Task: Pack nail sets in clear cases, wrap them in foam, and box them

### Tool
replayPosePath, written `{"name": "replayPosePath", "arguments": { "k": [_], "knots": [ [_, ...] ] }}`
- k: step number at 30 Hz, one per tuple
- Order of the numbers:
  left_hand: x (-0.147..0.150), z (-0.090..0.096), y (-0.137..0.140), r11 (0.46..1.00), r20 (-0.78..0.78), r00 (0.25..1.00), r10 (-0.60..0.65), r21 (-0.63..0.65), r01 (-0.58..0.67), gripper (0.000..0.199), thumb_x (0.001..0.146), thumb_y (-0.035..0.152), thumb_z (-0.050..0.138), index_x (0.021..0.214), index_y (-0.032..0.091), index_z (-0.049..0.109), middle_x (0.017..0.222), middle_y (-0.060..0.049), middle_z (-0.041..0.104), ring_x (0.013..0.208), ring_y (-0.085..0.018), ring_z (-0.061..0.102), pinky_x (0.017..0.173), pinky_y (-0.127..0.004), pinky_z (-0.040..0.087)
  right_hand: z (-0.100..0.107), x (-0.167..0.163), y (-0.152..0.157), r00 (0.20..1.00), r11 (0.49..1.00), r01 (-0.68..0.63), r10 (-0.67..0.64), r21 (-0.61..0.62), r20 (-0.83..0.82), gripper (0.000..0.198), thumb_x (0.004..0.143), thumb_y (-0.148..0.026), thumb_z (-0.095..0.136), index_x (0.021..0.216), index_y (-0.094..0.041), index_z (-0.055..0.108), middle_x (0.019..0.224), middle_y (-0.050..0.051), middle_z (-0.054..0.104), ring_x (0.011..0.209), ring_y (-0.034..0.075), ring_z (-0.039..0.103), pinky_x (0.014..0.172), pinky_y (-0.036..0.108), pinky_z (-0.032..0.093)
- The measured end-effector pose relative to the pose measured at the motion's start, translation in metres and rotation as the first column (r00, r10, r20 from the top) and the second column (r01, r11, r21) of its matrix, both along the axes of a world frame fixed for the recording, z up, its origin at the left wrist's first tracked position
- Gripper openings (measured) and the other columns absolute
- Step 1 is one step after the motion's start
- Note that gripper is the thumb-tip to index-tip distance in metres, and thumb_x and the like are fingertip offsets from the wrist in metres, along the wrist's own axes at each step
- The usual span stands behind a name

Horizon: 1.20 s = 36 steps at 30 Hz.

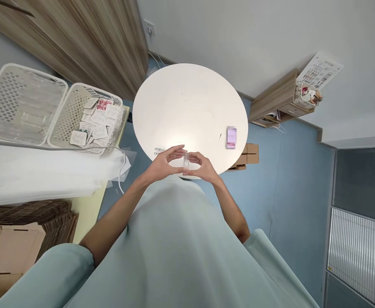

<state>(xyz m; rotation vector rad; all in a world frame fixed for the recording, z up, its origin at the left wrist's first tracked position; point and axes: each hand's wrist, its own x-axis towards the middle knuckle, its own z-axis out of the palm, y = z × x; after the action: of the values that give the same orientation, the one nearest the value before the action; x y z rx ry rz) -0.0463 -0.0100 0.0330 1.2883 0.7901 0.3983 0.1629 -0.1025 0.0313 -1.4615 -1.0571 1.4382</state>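
The round tabletop's near edge curves below both hands, close to the shirt; its surface stretches ahead of them. Left hand and right hand face inward, fingers bowed, tips closed on a clear piece between them. A blister strip lies beside the left.

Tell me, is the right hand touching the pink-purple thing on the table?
Apart: the head view shows bare white tabletop between the right hand and the pink-purple thing.

Bright; glare on white table; edges stretched.
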Motion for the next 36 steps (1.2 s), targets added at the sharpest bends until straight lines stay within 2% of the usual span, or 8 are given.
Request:
{"name": "replayPosePath", "arguments": {
  "k": [7, 18, 22, 25, 27, 31, 33, 36],
  "knots": [
    [-0.003, -0.001, -0.001, 0.999, -0.047, 0.999, -0.005, -0.05, 0.002, 0.109, 0.062, 0.054, 0.104, 0.159, 0.031, 0.061, 0.152, -0.013, 0.068, 0.147, -0.04, 0.06, 0.13, -0.063, 0.044, -0.013, -0.005, -0.007, 0.996, 0.999, 0.038, -0.039, -0.022, -0.078, 0.087, 0.06, -0.05, 0.107, 0.137, -0.027, 0.072, 0.136, 0.007, 0.071, 0.136, 0.031, 0.069, 0.129, 0.053, 0.05],
    [-0.01, -0.002, 0.004, 0.996, 0.05, 0.997, 0.058, -0.073, -0.054, 0.099, 0.063, 0.046, 0.106, 0.152, 0.028, 0.067, 0.147, -0.013, 0.072, 0.141, -0.039, 0.065, 0.129, -0.066, 0.044, -0.009, -0.013, 0.0, 0.99, 0.998, 0.061, -0.064, -0.024, -0.122, 0.087, 0.06, -0.053, 0.106, 0.138, -0.03, 0.074, 0.137, 0.006, 0.07, 0.139, 0.03, 0.068, 0.13, 0.05, 0.05],
    [-0.009, -0.002, 0.003, 0.994, 0.062, 0.992, 0.108, -0.036, -0.106, 0.099, 0.065, 0.05, 0.104, 0.153, 0.027, 0.065, 0.146, -0.013, 0.071, 0.142, -0.037, 0.064, 0.129, -0.063, 0.045, -0.005, -0.015, 0.001, 0.993, 0.997, 0.076, -0.078, -0.02, -0.084, 0.089, 0.064, -0.058, 0.103, 0.143, -0.032, 0.072, 0.147, 0.006, 0.069, 0.145, 0.03, 0.064, 0.131, 0.049, 0.048],
    [-0.01, -0.004, 0.002, 0.984, 0.072, 0.982, 0.175, 0.003, -0.176, 0.102, 0.067, 0.054, 0.102, 0.156, 0.027, 0.061, 0.149, -0.015, 0.069, 0.146, -0.037, 0.061, 0.129, -0.06, 0.046, -0.004, -0.017, 0.0, 0.989, 0.99, 0.142, -0.142, -0.016, -0.045, 0.09, 0.067, -0.063, 0.1, 0.145, -0.031, 0.07, 0.158, 0.007, 0.065, 0.15, 0.03, 0.06, 0.131, 0.048, 0.048],
    [-0.01, -0.006, 0.001, 0.974, 0.072, 0.973, 0.22, 0.031, -0.222, 0.105, 0.069, 0.056, 0.101, 0.159, 0.027, 0.056, 0.15, -0.015, 0.067, 0.148, -0.036, 0.059, 0.129, -0.059, 0.045, -0.006, -0.02, -0.002, 0.975, 0.974, 0.22, -0.22, -0.046, -0.004, 0.082, 0.069, -0.066, 0.096, 0.139, -0.028, 0.073, 0.15, 0.009, 0.071, 0.143, 0.031, 0.066, 0.124, 0.047, 0.054],
    [-0.01, -0.015, -0.002, 0.95, 0.089, 0.95, 0.298, 0.074, -0.305, 0.112, 0.071, 0.056, 0.098, 0.166, 0.032, 0.045, 0.154, -0.014, 0.061, 0.151, -0.035, 0.056, 0.126, -0.054, 0.047, -0.013, -0.034, -0.008, 0.938, 0.924, 0.346, -0.338, -0.16, 0.079, 0.05, 0.087, -0.068, 0.08, 0.107, -0.023, 0.077, 0.109, 0.009, 0.084, 0.104, 0.028, 0.083, 0.093, 0.044, 0.068],
    [-0.009, -0.02, -0.005, 0.946, 0.082, 0.948, 0.306, 0.083, -0.313, 0.116, 0.071, 0.055, 0.098, 0.169, 0.034, 0.039, 0.155, -0.014, 0.059, 0.151, -0.034, 0.055, 0.124, -0.052, 0.049, -0.016, -0.041, -0.009, 0.912, 0.893, 0.409, -0.393, -0.189, 0.115, 0.043, 0.092, -0.065, 0.074, 0.098, -0.023, 0.074, 0.102, 0.009, 0.085, 0.092, 0.027, 0.084, 0.082, 0.041, 0.069],
    [-0.01, -0.024, -0.01, 0.942, 0.055, 0.944, 0.324, 0.069, -0.328, 0.113, 0.074, 0.054, 0.095, 0.169, 0.034, 0.038, 0.149, -0.013, 0.063, 0.148, -0.033, 0.057, 0.121, -0.052, 0.051, -0.021, -0.042, -0.006, 0.87, 0.849, 0.49, -0.463, -0.195, 0.169, 0.038, 0.095, -0.061, 0.07, 0.097, -0.023, 0.071, 0.1, 0.008, 0.085, 0.087, 0.025, 0.084, 0.075, 0.037, 0.069]
  ]
}}
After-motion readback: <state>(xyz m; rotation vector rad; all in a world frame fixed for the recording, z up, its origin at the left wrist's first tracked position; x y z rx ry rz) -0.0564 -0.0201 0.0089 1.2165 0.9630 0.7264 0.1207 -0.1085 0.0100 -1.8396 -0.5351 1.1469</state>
